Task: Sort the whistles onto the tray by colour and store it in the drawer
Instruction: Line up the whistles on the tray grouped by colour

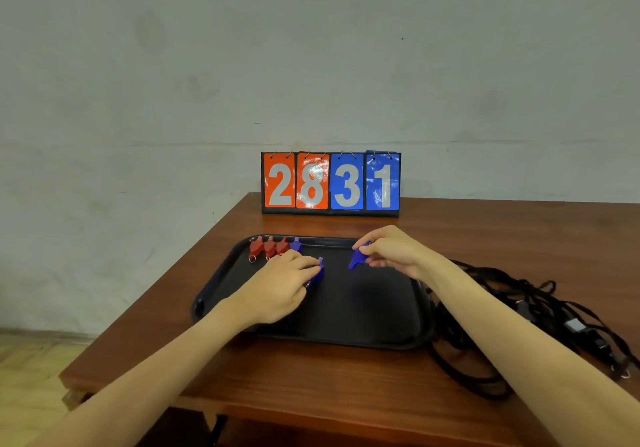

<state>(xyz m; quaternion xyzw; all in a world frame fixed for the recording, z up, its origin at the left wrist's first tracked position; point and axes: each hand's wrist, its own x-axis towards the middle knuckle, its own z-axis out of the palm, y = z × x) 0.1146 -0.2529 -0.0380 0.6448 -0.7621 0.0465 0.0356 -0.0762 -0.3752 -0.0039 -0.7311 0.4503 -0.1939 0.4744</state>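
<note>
A black tray (pixel 374 315) lies on the brown wooden table. Along its far left rim stand three red whistles (pixel 269 247) in a row, with one blue whistle (pixel 296 245) right beside them. My left hand (pixel 280 287) is over the tray's left half, its fingers closed on another blue whistle (pixel 319 270). My right hand (pixel 391 250) hovers over the tray's far right part, pinching a third blue whistle (pixel 357 257) just above the tray floor. No drawer is visible.
A flip scoreboard (pixel 330 183) reading 28 and 31 stands at the table's back edge against the wall. A tangle of black lanyards (pixel 519 315) lies on the table right of the tray. The table's left edge (pixel 145 294) runs diagonally close to the tray.
</note>
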